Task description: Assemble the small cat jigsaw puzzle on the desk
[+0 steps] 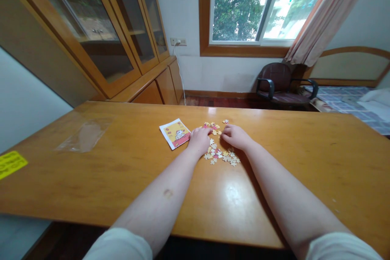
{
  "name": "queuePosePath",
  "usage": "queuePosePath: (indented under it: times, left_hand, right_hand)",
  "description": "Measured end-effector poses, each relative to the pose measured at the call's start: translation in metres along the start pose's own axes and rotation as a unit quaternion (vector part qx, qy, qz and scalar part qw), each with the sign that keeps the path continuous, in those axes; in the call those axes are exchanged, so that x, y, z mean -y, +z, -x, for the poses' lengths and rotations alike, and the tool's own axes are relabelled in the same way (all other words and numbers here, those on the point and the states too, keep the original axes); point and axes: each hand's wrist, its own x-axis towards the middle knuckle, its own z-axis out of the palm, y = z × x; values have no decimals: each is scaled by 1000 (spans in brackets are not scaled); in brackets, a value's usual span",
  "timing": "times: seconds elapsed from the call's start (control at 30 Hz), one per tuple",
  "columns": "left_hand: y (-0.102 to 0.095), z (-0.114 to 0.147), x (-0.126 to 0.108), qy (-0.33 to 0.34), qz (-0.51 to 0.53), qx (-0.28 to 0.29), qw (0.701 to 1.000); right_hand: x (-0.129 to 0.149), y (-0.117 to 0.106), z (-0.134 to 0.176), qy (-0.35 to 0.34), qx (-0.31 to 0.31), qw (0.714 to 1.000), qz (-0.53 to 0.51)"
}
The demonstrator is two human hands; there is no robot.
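Note:
Small jigsaw puzzle pieces (pixel 230 157), pale, yellow and pink, lie in a loose heap on the wooden table (pixel 128 178). More of them (pixel 212 125) are spread just beyond my hands. My left hand (pixel 200 139) rests over the left side of the pieces, its fingers stretched toward the right and touching some. Facing it, my right hand (pixel 236 136) has its fingers curled down at the pieces; what lies under the fingertips is hidden. Beside my left hand is a picture card (pixel 176 133) with a white cartoon figure on yellow and red, partly behind the fingers.
A clear plastic bag (pixel 87 135) lies flat on the left of the table, and a yellow label (pixel 12 164) is at the left edge. Beyond the table stand a glass-door cabinet (pixel 137 67), a dark armchair (pixel 278 83) and a bed (pixel 344 95) below the window side.

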Motion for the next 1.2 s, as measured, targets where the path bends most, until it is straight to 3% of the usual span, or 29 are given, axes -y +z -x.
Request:
queuePosePath:
  times: [0.13,0.33,0.47,0.77,0.93,1.03,1.2]
  left_hand:
    - [0,-1,2,-19,35,-27,999]
    - [-1,-4,7,-53,126,-98,986]
    - [0,-4,7,-60,135,-107,983]
    - [3,-5,10,-56,149,-100,982]
    - [3,-5,10,-59,157,-97,981]
    - [3,-5,9,-65,164,-99,979]
    - [1,-4,9,-71,187,-116,973]
  right_hand:
    - [0,-1,-1,89,-38,993,69]
    - [16,14,-4,-74,11,997,-6]
    - [19,20,-4,-91,25,995,-27]
    - [8,17,-6,25,-24,992,-120]
    - [5,16,-6,96,-88,990,-49]
    - [4,15,-6,114,-70,991,-3]
    - [5,10,-5,7,4,997,-71]
